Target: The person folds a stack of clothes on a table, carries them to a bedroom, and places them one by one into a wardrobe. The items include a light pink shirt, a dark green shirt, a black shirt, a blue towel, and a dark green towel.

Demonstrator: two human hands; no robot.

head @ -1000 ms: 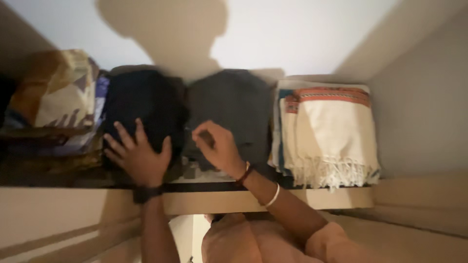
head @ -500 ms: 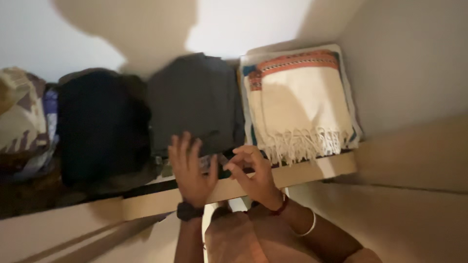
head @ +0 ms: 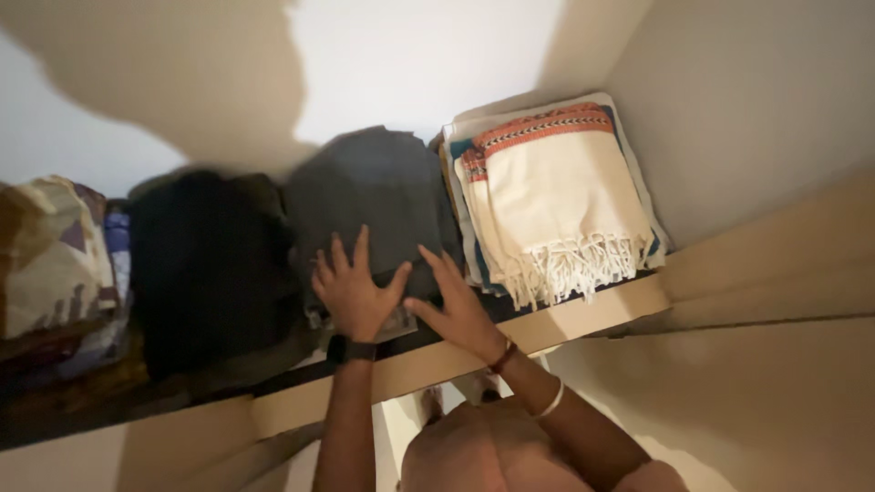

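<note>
Two hands, head view: your left hand point(head: 354, 293) and right hand point(head: 458, 307) lie flat, fingers spread, gripping nothing, on the grey folded pile point(head: 374, 205) mid-shelf point(head: 583, 319). Black pile point(head: 208, 264) left; cream fringed cloths point(head: 558, 196) right.

Dim, warm light comes from behind the viewer and falls brightest on the far wall point(head: 410, 64), where a large soft shadow point(head: 164, 91) spreads on the left. The left end of the shelf point(head: 592, 314) sinks into darkness. Dark cloth point(head: 205, 264) shows little detail. Edges look slightly soft and bent.
</note>
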